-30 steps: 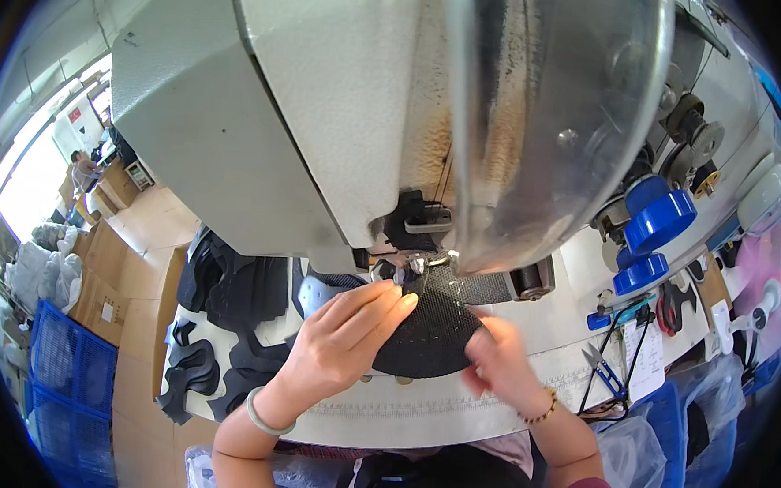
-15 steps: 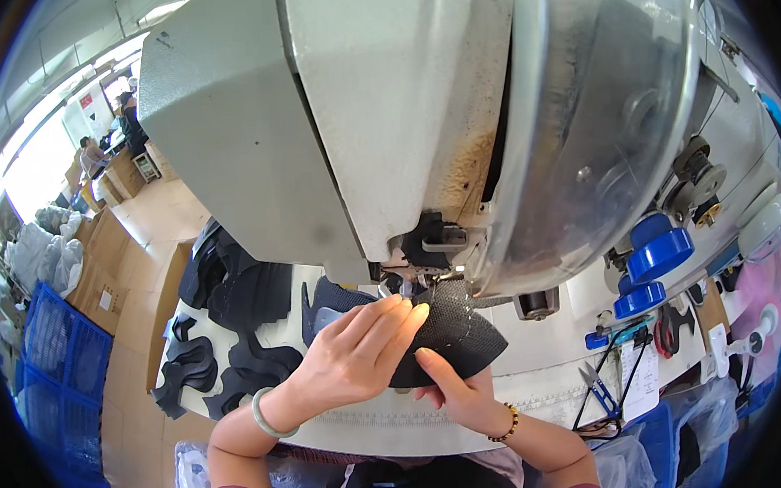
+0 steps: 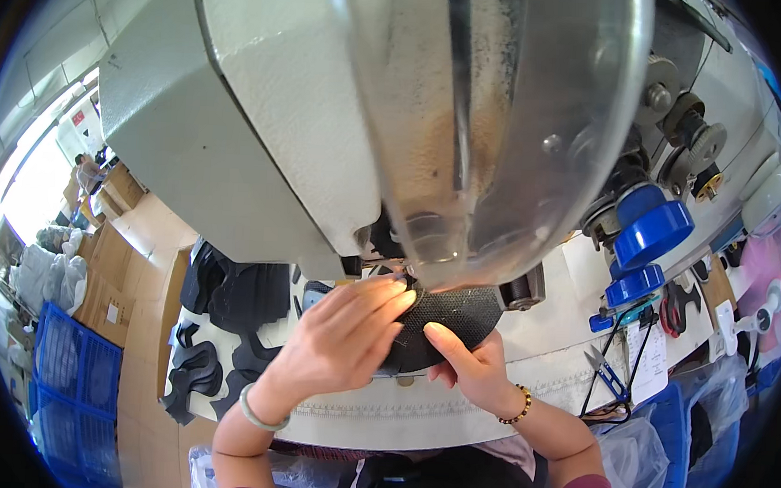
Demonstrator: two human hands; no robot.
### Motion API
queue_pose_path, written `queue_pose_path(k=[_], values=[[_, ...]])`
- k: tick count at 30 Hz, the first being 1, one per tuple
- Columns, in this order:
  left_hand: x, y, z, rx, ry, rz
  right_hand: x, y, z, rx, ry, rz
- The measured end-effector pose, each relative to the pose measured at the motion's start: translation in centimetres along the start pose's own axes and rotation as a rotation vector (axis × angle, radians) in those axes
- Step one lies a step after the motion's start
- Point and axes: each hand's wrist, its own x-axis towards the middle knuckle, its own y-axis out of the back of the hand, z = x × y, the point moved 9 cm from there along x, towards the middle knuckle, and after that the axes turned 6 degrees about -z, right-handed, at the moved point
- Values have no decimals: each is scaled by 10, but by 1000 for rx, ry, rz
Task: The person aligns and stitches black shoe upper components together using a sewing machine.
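A black mesh fabric piece (image 3: 462, 313) lies under the head of a grey-green sewing machine (image 3: 278, 106). My left hand (image 3: 337, 337) rests on its left part with fingers stretched out side by side, their tips close below the stitching area. At the front right edge, my right hand (image 3: 480, 364) pinches the fabric, thumb on top and fingers beneath. The machine head and its clear, scuffed guard (image 3: 536, 163) hide the needle.
Stacked dark cut pieces (image 3: 251, 294) and curved black pieces (image 3: 197, 371) lie left on the white table (image 3: 372, 424). To the right are blue knobs (image 3: 654, 236), blue-handled snips (image 3: 609, 375) and red-handled scissors (image 3: 672, 312). Blue crates (image 3: 76, 351) stand on the floor at left.
The view has shifted, and the machine head now looks larger and farther left. The fabric has turned, its pointed right corner giving way to a rounded edge. Both hands stay on it.
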Motion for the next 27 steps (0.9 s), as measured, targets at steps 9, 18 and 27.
queue_pose_path(k=[9, 18, 27], values=[[-2, 10, -36, -213, 90, -88, 0, -7, 1, -23, -198, -10], [3, 9, -26, -113, 25, -161, 3, -17, 11, 110, -188, -57], [4, 11, -25, -166, 13, -114, 2, -10, 12, 52, -193, -68]])
